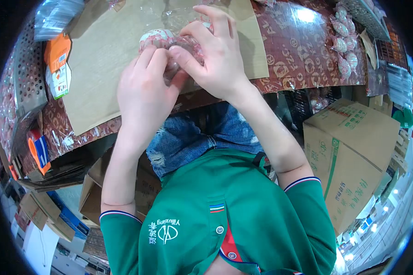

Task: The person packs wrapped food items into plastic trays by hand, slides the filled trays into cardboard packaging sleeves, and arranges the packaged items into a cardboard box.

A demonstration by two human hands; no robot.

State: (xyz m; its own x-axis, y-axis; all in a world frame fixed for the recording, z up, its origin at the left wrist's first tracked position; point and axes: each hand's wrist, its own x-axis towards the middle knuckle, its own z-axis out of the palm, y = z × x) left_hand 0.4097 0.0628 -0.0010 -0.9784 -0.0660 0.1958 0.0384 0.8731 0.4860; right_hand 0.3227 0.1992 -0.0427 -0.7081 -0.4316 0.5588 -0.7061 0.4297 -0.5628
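Round white pieces in clear plastic printed with red (157, 36) sit between my two hands over a sheet of brown paper (96, 78). My left hand (147, 85) is closed, its fingertips pressed against the near left side of the plastic. Curled over the right side, my right hand (215, 52) grips the wrapped pieces between thumb and fingers. Both thumbs and fingertips come close together at the middle. My fingers hide part of the bundle, and what is inside the wrapping cannot be made out.
Several similar wrapped balls (344, 41) lie at the table's right. A perforated metal tray (30, 78) stands at the left, near an orange packet (57, 50) and clear plastic bags (57, 18). An orange-and-blue tape dispenser (40, 151) is by the left edge. A cardboard box (348, 160) stands below right.
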